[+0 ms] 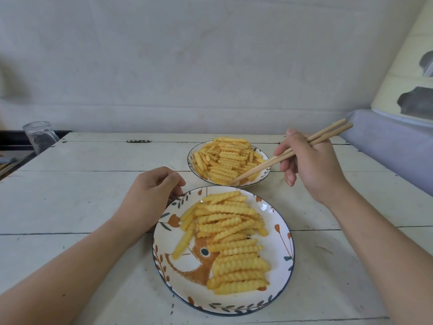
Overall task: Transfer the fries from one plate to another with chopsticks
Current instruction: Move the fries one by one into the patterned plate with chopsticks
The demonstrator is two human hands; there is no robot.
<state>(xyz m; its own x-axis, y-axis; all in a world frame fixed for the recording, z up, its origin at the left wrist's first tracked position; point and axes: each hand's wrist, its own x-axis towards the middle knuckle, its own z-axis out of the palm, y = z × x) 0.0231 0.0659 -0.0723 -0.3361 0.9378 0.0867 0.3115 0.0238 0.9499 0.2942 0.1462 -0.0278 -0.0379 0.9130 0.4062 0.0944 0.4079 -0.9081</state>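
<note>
Chopsticks [290, 153] slant down from the right hand [311, 165], which pinches them near their upper ends so the tips reach the near rim of the far plate [264, 153], in among its heap of crinkle-cut fries [225, 158]. Whether the tips have closed on a piece cannot be told. The left hand [152, 191] rests loosely curled on the table [82, 195], holding nothing, its fingers beside the far-left rim of the near plate [278, 277], apparently to steady it. That plate, close to the table's near edge, carries a second spread of fries [234, 242]. A glass [41, 136] stands upturned at the far-left corner.
</note>
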